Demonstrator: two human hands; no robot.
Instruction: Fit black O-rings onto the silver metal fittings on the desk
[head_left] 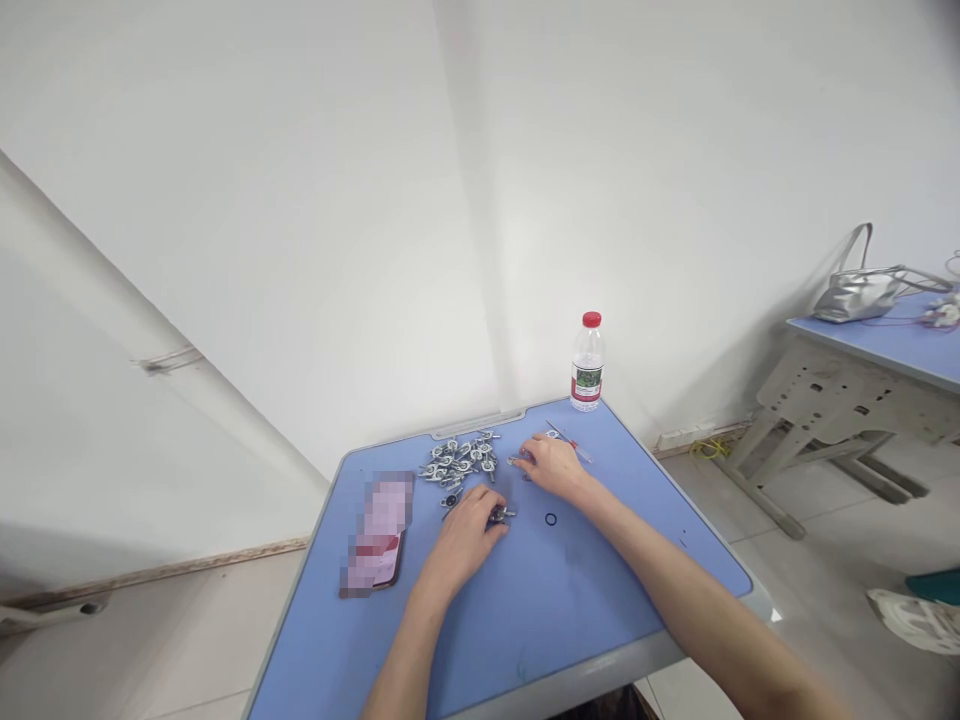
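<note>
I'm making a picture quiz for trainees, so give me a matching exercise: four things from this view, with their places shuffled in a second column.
Things:
1. Bottle
2. Phone
3. Small metal parts
4. Silver bag

Places:
A. Heaped just beyond the left hand
B. On the second table, at the right of the picture
C. At the far right corner of the near table
D. Lying on the near table's left side

Pairs: 1-C, 2-D, 3-A, 4-B
</note>
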